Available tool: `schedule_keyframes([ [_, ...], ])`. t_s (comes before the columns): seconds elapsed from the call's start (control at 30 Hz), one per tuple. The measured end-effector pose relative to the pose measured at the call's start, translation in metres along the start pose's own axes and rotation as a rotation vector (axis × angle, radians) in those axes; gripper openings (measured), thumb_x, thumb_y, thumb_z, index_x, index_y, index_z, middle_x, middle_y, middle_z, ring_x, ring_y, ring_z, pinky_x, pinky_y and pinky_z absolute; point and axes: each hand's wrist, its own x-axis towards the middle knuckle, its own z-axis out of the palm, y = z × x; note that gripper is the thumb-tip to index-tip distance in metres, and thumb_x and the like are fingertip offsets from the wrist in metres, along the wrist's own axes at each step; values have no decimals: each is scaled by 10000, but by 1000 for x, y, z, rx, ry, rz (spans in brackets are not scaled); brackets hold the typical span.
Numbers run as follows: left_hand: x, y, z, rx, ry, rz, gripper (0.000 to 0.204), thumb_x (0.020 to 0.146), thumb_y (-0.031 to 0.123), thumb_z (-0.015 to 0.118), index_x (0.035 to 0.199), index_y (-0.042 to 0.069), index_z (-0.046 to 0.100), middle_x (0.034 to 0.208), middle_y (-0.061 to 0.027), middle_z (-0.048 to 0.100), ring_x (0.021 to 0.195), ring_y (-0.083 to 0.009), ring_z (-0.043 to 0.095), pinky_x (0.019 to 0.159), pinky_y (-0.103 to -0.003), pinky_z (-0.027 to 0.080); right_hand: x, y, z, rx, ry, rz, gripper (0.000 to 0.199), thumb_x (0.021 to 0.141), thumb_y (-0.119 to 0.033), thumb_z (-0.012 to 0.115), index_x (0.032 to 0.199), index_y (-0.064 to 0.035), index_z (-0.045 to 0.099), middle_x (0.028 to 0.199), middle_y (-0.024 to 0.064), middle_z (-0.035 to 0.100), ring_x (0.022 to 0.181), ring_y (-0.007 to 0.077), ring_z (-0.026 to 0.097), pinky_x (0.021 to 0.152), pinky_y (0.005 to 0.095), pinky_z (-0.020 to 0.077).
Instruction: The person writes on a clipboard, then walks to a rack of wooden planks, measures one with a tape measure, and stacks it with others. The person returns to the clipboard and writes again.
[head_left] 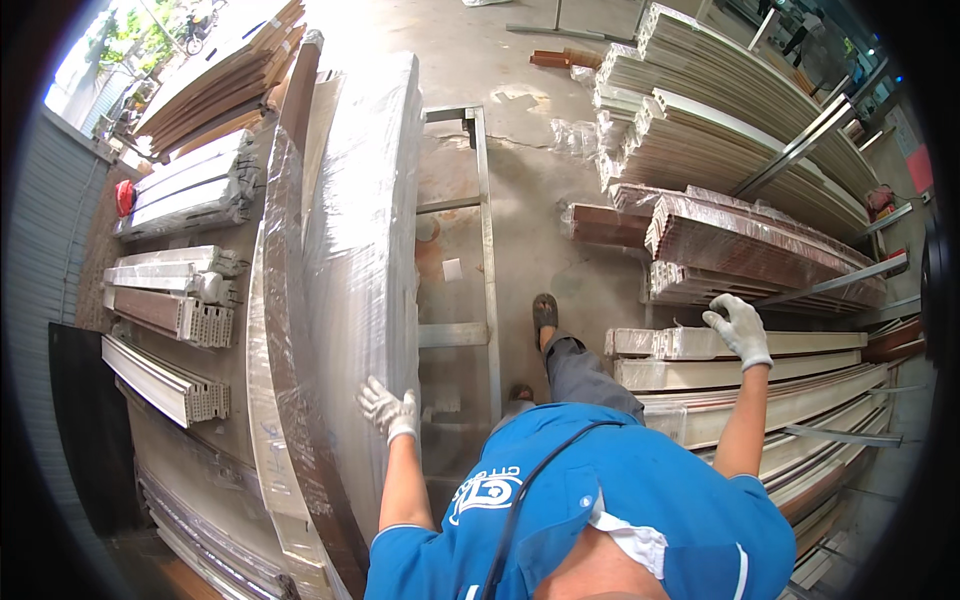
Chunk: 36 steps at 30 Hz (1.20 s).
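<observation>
My left hand point(387, 408), in a white work glove, lies on the long bundle wrapped in clear plastic point(365, 210), fingers spread and apart. The bundle is pale and runs away from me on the left. My right hand point(740, 328), gloved too, is raised out to the right with its fingers loosely bent and apart. Nothing shows in it. Behind that hand are the ends of long cream profiles point(760, 344) stacked on a rack; whether it touches them I cannot tell. A brown wrapped profile point(285, 220) lies along the bundle's left side.
A metal frame point(488, 250) stands beside the bundle, left of my foot point(544, 312). Racks at the right hold brown profiles point(720, 235) and cream profiles point(740, 130), with metal arms point(800, 150) sticking out. Wrapped stacks point(190, 190) and brown boards point(220, 85) lie at the left.
</observation>
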Motion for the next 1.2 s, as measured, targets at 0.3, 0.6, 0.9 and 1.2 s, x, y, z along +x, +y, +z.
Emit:
schedule_keyframes([
  [0.3,21,46,1,271,-228,-217,1116,734,392,741,1538,45,50,1600,-177,127,1480,-336,135,1181,-477,188,209,46,38,43,-31,177,509,790,-389,739,1214,-150,594,1037,137,676,975,335,644,850,450,510],
  [0.6,213,353,-64,83,-348,-77,630,771,299,696,1313,65,476,1310,-168,508,1284,-279,469,1058,-354,389,383,83,53,83,-279,356,532,764,-543,674,1182,-214,672,1213,164,642,1130,375,597,993,452,451],
  [0.9,383,541,-130,76,-607,-50,314,822,235,622,1081,66,674,1058,-173,668,1138,-312,598,989,-348,457,494,107,79,-1,-706,667,590,741,-610,669,1013,-91,739,967,150,724,868,260,703,837,400,525],
  [1.2,665,812,-195,-962,-737,315,333,888,273,674,1136,52,656,926,-34,663,791,-125,610,689,-286,507,810,-22,8,320,-235,348,443,719,-474,741,838,-48,707,869,184,693,848,334,679,785,392,522],
])
